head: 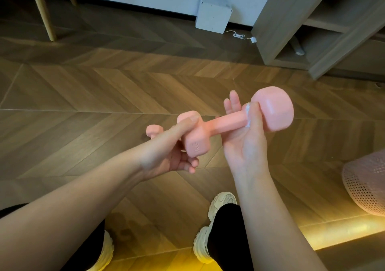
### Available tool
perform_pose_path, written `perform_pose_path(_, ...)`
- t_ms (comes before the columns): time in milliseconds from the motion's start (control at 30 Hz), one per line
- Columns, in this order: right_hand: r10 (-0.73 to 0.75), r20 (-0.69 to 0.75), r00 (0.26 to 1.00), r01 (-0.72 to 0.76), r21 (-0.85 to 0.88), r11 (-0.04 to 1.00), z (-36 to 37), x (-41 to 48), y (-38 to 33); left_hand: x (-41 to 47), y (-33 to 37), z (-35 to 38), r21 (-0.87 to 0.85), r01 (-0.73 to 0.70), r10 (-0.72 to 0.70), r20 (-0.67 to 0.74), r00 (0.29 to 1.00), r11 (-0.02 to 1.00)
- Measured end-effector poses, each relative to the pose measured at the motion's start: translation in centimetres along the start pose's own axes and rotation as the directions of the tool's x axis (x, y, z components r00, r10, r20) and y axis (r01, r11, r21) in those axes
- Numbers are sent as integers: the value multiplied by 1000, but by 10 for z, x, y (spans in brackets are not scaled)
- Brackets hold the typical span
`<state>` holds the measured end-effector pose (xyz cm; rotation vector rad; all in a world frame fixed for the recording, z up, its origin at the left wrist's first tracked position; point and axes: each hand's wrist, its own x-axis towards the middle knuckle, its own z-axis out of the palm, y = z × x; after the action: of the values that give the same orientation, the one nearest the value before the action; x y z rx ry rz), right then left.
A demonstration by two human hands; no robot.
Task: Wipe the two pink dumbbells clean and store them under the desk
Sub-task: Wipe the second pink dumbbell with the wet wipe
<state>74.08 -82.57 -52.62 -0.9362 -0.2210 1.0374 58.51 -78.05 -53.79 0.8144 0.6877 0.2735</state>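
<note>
Fingers (179,128) of left hand (164,154) clasp dumbbell (227,122) at near head; right hand (245,145) pinches white wipe (248,112) round its handle.

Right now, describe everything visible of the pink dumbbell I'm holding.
The pink dumbbell is smooth, glossy: a straight handle between two rounded heads, the near one marked KG. It tilts up rightward above the floor. The left hand grips its near head; the right hand presses a white wipe to the handle.
</note>
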Motion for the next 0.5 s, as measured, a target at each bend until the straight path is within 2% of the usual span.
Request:
perform_pose_path(67,-3,35,999,6,-72,997,3,-5,7,0,-2,1,10,-6,6,57,998,1000)
perform_pose_path(233,109,143,984,-48,-375,926,12,-17,26,1,-4,-1,-79,2,11,172,985,997)
perform_pose_path(400,82,100,992,-13,-553,833,15,-16,16,2,-7,-6,-48,-127,134,207,969,991)
perform_pose_path(500,64,106,992,9,-575,818,16,-17,7,4,-10,-5,-39,-185,189,250,950,982)
